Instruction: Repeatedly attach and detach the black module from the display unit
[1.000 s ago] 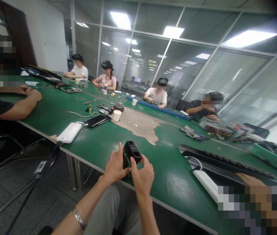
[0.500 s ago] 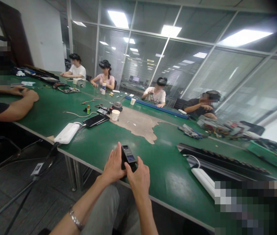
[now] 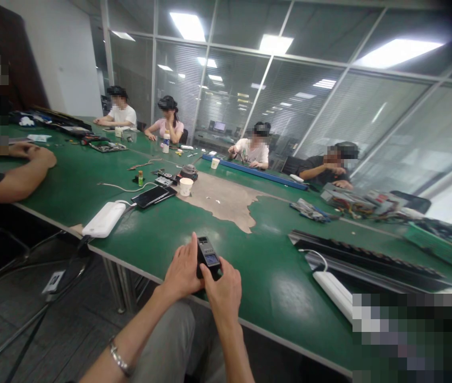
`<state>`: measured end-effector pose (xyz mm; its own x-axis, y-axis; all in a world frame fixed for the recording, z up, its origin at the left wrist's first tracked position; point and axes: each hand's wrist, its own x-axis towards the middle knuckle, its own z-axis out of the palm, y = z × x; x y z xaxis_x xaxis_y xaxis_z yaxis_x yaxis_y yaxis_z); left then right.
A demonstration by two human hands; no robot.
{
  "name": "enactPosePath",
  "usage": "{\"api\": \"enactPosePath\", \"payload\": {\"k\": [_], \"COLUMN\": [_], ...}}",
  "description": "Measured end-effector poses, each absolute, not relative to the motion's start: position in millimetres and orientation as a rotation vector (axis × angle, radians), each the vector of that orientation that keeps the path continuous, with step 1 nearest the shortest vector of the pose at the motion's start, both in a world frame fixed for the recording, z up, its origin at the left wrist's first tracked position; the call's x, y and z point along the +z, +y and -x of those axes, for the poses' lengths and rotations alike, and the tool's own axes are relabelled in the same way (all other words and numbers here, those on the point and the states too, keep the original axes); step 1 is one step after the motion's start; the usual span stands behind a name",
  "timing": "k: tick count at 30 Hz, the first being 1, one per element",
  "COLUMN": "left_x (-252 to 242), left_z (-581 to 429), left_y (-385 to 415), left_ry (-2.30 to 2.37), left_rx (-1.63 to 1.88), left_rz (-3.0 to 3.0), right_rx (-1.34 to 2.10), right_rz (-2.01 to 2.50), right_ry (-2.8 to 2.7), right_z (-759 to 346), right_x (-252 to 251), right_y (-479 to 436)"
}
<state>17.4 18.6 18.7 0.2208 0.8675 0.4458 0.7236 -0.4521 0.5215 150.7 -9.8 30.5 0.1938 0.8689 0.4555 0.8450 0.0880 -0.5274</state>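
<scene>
Since the earlier head-view frame, the small black handheld device (image 3: 208,258) has turned so its small lit screen faces up toward the camera, where before its dark end and side showed. The whole table scene also sits slightly further left in the view.

In the head view, the device's long axis stands nearly upright, its top end pointing to about 12 o'clock, tilted a little toward 11. It sits between the hands, above the near edge of the green-topped workbench (image 3: 274,276), and its lower end is partly hidden behind the right hand (image 3: 221,291). The left hand (image 3: 183,270) has its fingers extended and close together, lying along the device's left side at 9 o'clock. The right hand's fingers curl in against the device's lower right corner from about 5 o'clock, so the two hands pinch it between them. Whether the thumbs press on it, I cannot tell.

A metal bracelet (image 3: 119,357) circles the left wrist, and grey trousers (image 3: 176,340) show below the hands. At 10 o'clock from the device lies a white power bank (image 3: 103,219), with a black smartphone (image 3: 153,196) and a paper cup (image 3: 186,186) further off near 11 and 12. A white power strip (image 3: 332,294) lies at 4 o'clock. A co-worker's forearm (image 3: 18,181) rests on the table at 9 o'clock.
</scene>
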Motion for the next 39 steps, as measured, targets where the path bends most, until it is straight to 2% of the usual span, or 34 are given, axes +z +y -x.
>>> {"api": "enactPosePath", "payload": {"k": [6,20,31,39], "left_x": [17,16,19,21], "left_z": [-19,-16,-18,-17], "left_y": [19,19,18,18], "left_ry": [1.535,1.536,1.542,1.546], "left_rx": [1.075,1.069,1.054,1.033], "left_rz": [-2.258,-2.193,-2.174,-2.177], "right_rx": [0.02,-0.018,-0.044,0.003], "right_rz": [1.706,1.632,1.771,1.811], "right_ry": [-1.568,-1.429,-1.434,-1.471], "right_z": [-147,-172,-204,-202], "right_x": [33,73,27,20], "right_y": [-8,-5,9,10]}}
